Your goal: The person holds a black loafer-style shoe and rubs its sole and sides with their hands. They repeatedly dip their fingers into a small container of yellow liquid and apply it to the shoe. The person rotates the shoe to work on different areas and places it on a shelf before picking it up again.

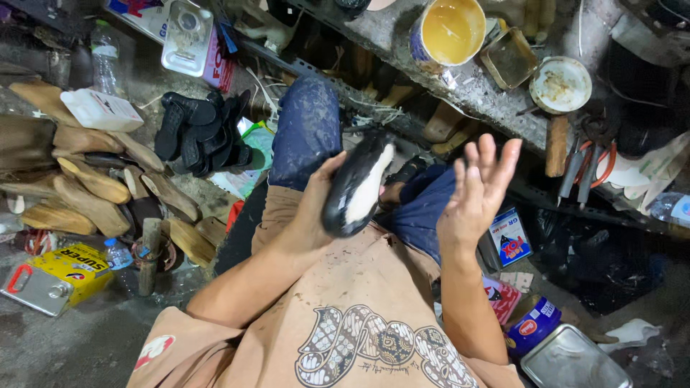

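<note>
My left hand [315,203] grips a black shoe upper [357,185] with a white insole face showing, held tilted above my lap. My right hand [479,188] is raised beside it with the palm toward the shoe, fingers spread and holding nothing. The two hands are a short gap apart. Below them are my knees in blue jeans [307,131] and a tan printed shirt.
A can of yellow glue [445,32] stands on the grey workbench [496,100] ahead, with a round white lid [560,85] and red-handled pliers [594,159]. Wooden shoe lasts [90,190] and black soles [198,133] lie at left, beside a yellow tin [61,276].
</note>
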